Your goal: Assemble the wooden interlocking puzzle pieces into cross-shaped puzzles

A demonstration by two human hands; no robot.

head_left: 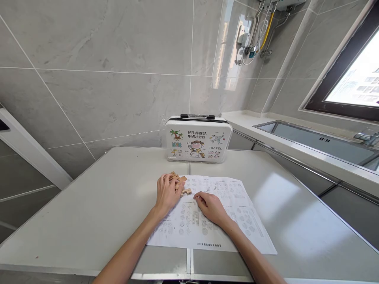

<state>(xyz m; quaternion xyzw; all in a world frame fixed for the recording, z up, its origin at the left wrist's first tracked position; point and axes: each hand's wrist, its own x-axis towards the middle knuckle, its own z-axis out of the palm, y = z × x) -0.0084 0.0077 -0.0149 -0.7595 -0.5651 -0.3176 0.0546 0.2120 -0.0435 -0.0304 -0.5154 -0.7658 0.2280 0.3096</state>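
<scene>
My left hand (167, 192) is curled over several light-brown wooden puzzle pieces (181, 180) at the paper's far left edge, its fingers closed on them and hiding part of them. Beside its thumb, a small notched wooden piece (188, 191) lies on the printed paper (213, 236). Resting on the same sheet to the right is my right hand (211, 206), fingers curled together, with nothing visible in them. Its fingertips are close to the notched piece but apart from it. Small line drawings and text cover the sheet.
A white cartoon-printed case (199, 141) stands upright at the back of the pale folding table (118, 205), before a grey tiled wall. On the right, a counter holds a sink (314, 144) with a tap (367, 137). Pipes and cables (260, 35) hang above.
</scene>
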